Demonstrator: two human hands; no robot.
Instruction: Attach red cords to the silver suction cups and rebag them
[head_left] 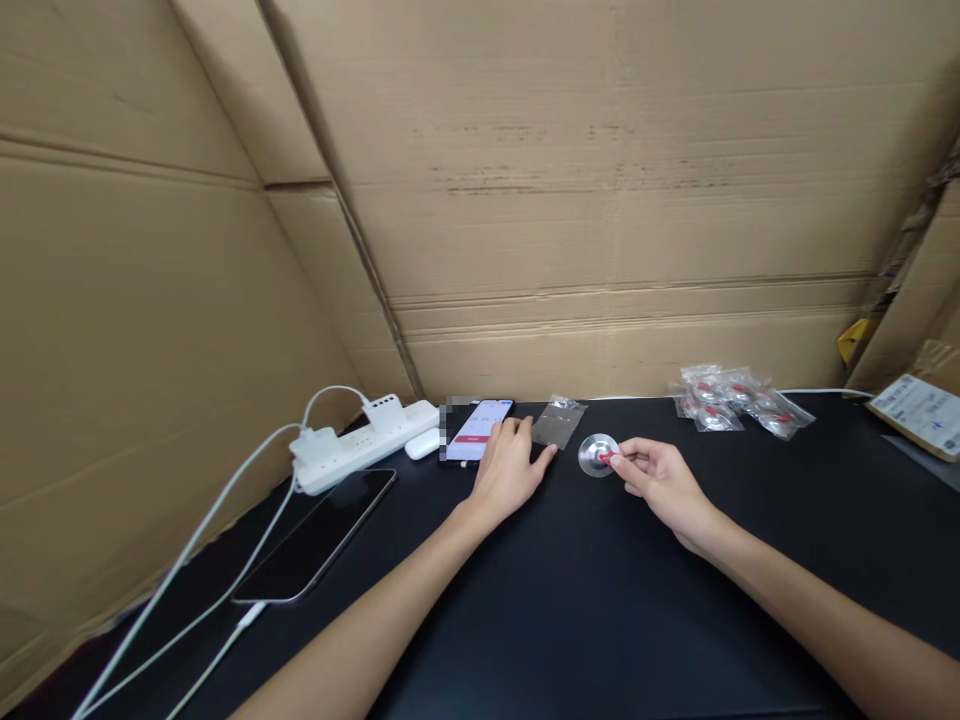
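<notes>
Between finger and thumb of my right hand (656, 480) is a round clear disc (592, 456) with a silvery centre and a red tab, close to the black table top (592, 590). My left hand (514, 458) lies palm down with its fingers apart, its fingertips over the right edge of a lit phone (480, 428). Beside those fingers, its thumb near the lower edge, is a flat clear plastic bag (561, 422). Nothing shows in my left hand.
Several bagged discs (735, 398) lie at the back right, with a labelled packet (919, 412) further right. On the left are a white power strip (367, 445), a white case (424, 444), a dark tablet (319, 535) and white cables. Cardboard walls (600, 200) stand behind.
</notes>
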